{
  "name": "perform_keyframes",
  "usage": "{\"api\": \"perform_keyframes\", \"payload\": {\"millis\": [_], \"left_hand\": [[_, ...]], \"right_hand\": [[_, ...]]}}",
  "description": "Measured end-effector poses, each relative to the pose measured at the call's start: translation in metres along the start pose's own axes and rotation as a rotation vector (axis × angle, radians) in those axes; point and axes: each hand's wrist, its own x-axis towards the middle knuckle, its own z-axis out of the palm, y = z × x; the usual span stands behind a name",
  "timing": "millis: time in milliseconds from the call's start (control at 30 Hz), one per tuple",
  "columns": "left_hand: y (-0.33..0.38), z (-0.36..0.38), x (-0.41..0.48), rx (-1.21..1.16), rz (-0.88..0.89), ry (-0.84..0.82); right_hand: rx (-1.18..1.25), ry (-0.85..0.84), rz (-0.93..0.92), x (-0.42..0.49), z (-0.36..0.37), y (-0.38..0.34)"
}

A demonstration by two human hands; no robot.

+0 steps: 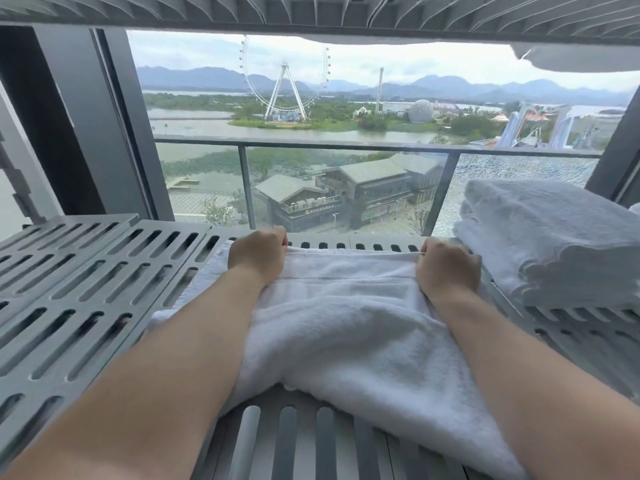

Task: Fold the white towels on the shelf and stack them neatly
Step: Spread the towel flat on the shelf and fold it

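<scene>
I see a slotted grey shelf (86, 289) across the view, white towel (346, 323) spread on its middle, folded towel stack (554, 244) just beside it at right, left hand (258, 254) and right hand (446, 265) each curled tight, pinching the towel's far edge.

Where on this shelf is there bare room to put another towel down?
The slotted grey metal shelf lies bare left of the spread white towel, from the left hand out to the edge. A narrow strip runs behind the towel, along the window. The right is crowded: a stack of folded white towels sits close beside the right hand.
</scene>
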Motion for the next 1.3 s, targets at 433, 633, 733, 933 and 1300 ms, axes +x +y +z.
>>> {"api": "perform_keyframes", "payload": {"millis": [433,633,733,933,1300], "left_hand": [[-0.007,0.002,-0.004,-0.155,0.036,-0.032],[-0.003,-0.012,0.019,-0.008,0.068,-0.153],[-0.003,-0.015,0.026,0.029,0.079,-0.177],[-0.002,-0.002,0.003,0.083,0.111,0.074],[-0.003,-0.005,0.02,0.191,0.125,0.032]], "right_hand": [[0.031,0.094,-0.003,0.001,0.006,0.005],[0.049,0.036,-0.082,0.002,0.013,0.005],[0.099,0.027,-0.091,0.002,0.011,0.006],[0.044,0.102,-0.027,-0.001,0.005,0.003],[-0.019,-0.181,0.104,0.029,-0.013,-0.017]]}}
